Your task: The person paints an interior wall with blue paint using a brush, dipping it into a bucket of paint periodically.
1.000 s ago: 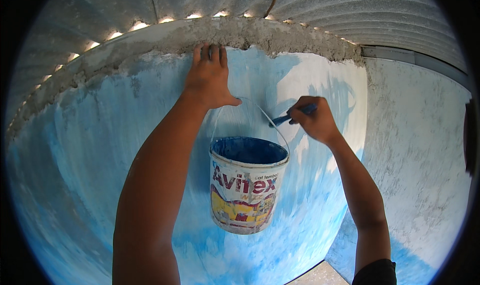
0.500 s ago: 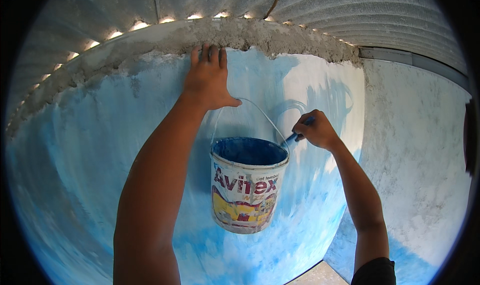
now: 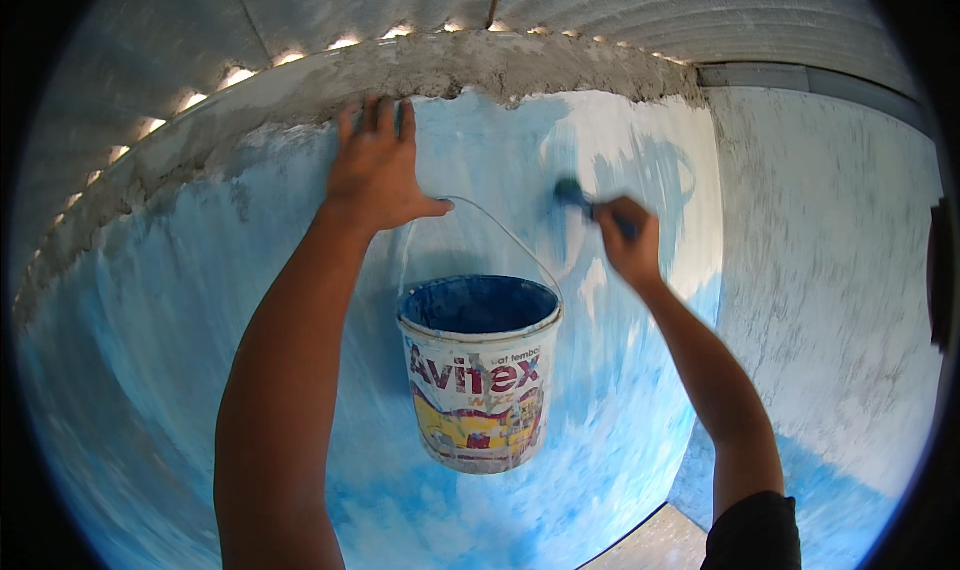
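Note:
My left hand [image 3: 375, 170] lies against the wall just under the rough cement band, its fingers spread. Over its thumb hangs the thin wire handle of a white paint bucket [image 3: 480, 400], which dangles upright in front of the wall. Blue paint coats the bucket's inside; how much is in it I cannot tell. To the right of the bucket, my right hand [image 3: 630, 240] is closed around the blue handle of a paintbrush [image 3: 572, 192]. The brush's dark head points up and left at the wall, blurred by motion. Wet light-blue strokes surround it.
The painted wall [image 3: 250, 300] runs from blue to a white patch at upper right. Grey corrugated roofing [image 3: 650, 20] slopes close overhead, with light gaps along the cement strip [image 3: 420, 65]. A grey side wall [image 3: 820, 270] meets it at the right corner.
My right hand has lifted the paintbrush from beside the bucket's rim up onto the wall, its head now pointing upward. My left hand and the bucket appear slightly further left as the view shifts.

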`<action>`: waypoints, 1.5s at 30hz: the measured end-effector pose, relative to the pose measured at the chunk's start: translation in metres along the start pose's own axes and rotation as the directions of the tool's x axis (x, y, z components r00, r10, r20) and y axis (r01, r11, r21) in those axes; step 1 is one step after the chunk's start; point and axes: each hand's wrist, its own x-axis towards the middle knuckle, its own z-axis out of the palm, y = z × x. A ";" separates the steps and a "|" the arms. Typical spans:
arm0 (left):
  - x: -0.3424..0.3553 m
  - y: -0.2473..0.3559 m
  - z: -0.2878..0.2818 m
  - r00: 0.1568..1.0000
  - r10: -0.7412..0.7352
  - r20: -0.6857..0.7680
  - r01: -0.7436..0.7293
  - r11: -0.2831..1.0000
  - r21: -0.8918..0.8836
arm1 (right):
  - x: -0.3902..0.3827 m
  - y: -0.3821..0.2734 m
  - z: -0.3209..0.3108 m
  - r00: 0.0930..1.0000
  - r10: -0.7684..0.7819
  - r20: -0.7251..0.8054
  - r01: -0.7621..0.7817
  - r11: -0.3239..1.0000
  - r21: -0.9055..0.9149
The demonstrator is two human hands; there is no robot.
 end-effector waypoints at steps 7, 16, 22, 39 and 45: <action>0.003 0.005 0.009 1.000 -0.014 -0.018 0.014 0.999 -0.047 | -0.056 -0.007 -0.028 0.620 0.506 0.599 -0.459 0.854 -0.246; 0.002 0.010 -0.002 0.998 -0.030 0.049 0.028 0.999 0.037 | 0.137 0.012 -0.007 0.946 0.168 -0.278 -0.114 0.973 0.199; -0.005 0.002 -0.001 0.999 -0.032 0.013 0.032 0.999 0.026 | 0.051 0.005 0.013 0.986 -0.150 -0.068 0.148 0.989 -0.026; 0.000 0.004 0.003 1.000 -0.020 -0.014 0.020 1.000 0.008 | 0.080 -0.011 0.024 0.995 -0.080 -0.060 0.088 0.986 0.145; 0.001 0.004 0.006 1.000 -0.008 0.000 0.008 0.999 0.036 | -0.028 -0.023 -0.002 0.952 0.069 0.297 -0.084 0.996 0.039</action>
